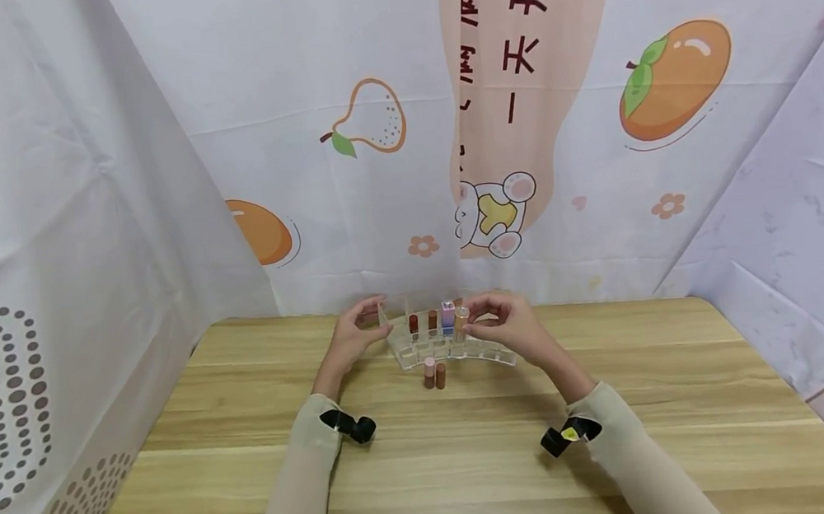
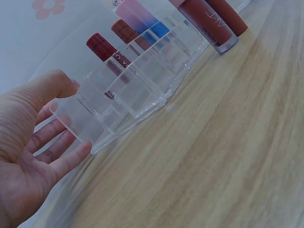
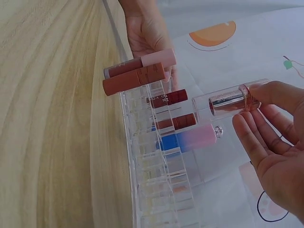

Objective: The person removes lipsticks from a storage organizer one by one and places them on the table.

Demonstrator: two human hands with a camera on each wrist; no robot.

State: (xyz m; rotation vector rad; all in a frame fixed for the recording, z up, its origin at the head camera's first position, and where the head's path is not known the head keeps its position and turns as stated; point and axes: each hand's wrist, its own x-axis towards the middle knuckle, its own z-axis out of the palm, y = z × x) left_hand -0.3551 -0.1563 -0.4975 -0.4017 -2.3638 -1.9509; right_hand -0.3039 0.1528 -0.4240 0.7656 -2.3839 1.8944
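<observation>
A clear stepped lipstick holder (image 1: 421, 355) stands on the table below the back curtain. My left hand (image 2: 28, 142) grips its left end, thumb at the upper edge and fingers spread along the end wall. With thumb and fingers, my right hand (image 3: 280, 128) pinches a clear-cased lipstick with a rose-gold inner tube (image 3: 228, 103), above the holder's back row. Upright in that row are a dark red lip tube (image 2: 100, 46), a brown lip tube (image 2: 124, 31) and a pink-to-blue lipstick (image 3: 190, 138).
Just in front of the holder, a pink-capped lip gloss (image 1: 430, 373) and a brown lip tube (image 1: 442, 376) stand side by side on the wooden table (image 1: 432, 470). A printed curtain (image 1: 350, 230) hangs close behind the holder.
</observation>
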